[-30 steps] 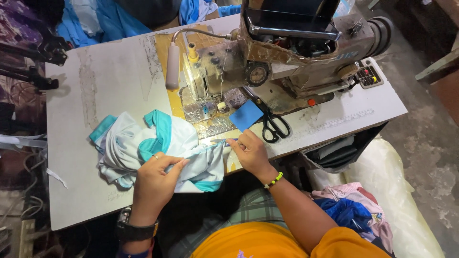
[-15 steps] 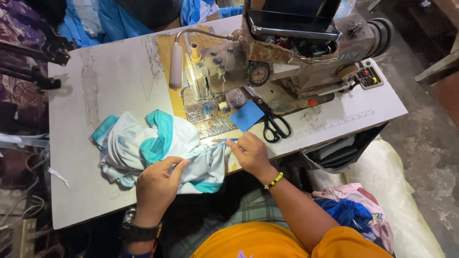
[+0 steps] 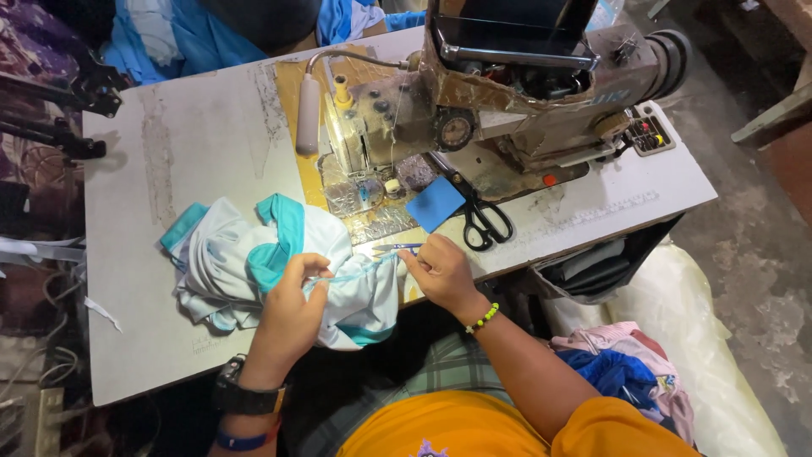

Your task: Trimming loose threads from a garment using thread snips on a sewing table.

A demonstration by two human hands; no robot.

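Observation:
A pale blue garment with teal trim [image 3: 245, 262] lies bunched on the white sewing table [image 3: 169, 161]. My left hand [image 3: 292, 309] pinches a fold of it near the front edge. My right hand [image 3: 440, 271] grips the garment's stretched edge just right of that, beside a thin blue tool [image 3: 397, 248] lying on the table. A worn industrial sewing machine [image 3: 524, 93] stands behind the hands.
Black scissors [image 3: 482, 220] and a blue square pad [image 3: 436, 204] lie by the machine base. A white bag [image 3: 677, 322] with coloured cloth [image 3: 626, 372] stands at the right of the table. Blue fabric [image 3: 194, 34] piles behind the table.
Both hands have shifted slightly along the garment's edge, and the cloth between them is pulled a little tauter. The garment's bulk stays in place.

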